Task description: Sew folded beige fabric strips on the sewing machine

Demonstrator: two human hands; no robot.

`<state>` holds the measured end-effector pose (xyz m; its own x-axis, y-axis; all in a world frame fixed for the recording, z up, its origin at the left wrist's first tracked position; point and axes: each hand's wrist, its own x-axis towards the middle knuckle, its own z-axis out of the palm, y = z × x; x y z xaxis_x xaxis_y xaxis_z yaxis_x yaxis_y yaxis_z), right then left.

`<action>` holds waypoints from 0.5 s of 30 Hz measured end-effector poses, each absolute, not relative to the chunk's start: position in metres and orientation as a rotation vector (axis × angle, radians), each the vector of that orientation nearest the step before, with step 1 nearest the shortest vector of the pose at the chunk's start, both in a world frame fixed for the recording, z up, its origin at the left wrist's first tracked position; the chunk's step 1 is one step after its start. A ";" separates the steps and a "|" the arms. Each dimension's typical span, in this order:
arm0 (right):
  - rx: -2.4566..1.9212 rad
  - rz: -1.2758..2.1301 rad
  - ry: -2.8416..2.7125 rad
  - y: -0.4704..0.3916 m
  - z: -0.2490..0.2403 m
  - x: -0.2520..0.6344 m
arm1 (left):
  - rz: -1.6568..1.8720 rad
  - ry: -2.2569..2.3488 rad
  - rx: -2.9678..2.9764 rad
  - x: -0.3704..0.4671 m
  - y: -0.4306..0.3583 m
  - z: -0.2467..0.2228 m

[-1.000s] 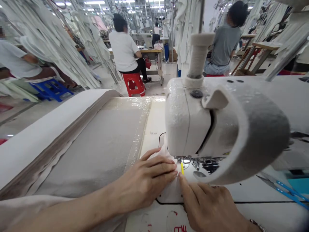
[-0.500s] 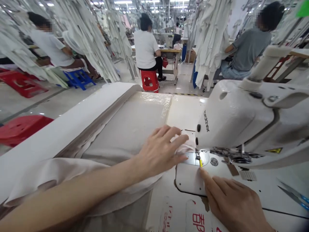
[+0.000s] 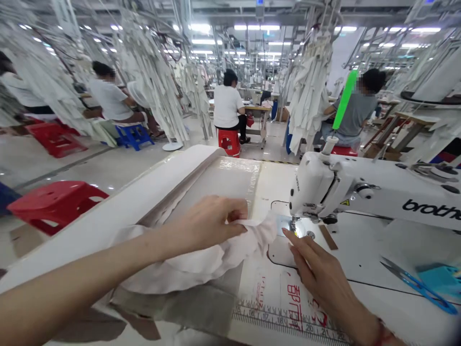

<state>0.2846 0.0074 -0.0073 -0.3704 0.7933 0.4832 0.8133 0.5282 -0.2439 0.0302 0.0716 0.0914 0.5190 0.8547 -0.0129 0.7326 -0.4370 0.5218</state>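
Observation:
My left hand (image 3: 212, 221) is closed in a pinch on the edge of a pale pinkish-white fabric piece (image 3: 212, 264), which hangs in folds over the left of the table. The fabric's right end lies beside the needle plate, apart from the presser foot (image 3: 293, 224). My right hand (image 3: 320, 269) has its fingers stretched out, the index fingertip by the needle plate and just in front of the foot. Nothing shows in its grasp. Beside the foot is a small yellow piece (image 3: 296, 234), partly hidden by the fingers. The white sewing machine (image 3: 378, 187) stands on the right.
Blue-handled scissors (image 3: 421, 286) lie on the right, next to a turquoise object (image 3: 440, 278). A printed ruler scale (image 3: 288, 321) runs along the table's front. A red stool (image 3: 57, 204) stands to the left. Seated people (image 3: 228, 106) and hanging white garments (image 3: 311, 91) fill the background.
My left hand has drawn back left from the foot and now pinches the fabric, pulling its end away. My right hand has shifted slightly up and left. The view has tilted up.

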 end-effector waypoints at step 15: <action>-1.236 1.354 -1.718 -0.062 0.006 0.215 | 0.275 1.143 2.123 -0.061 0.029 0.156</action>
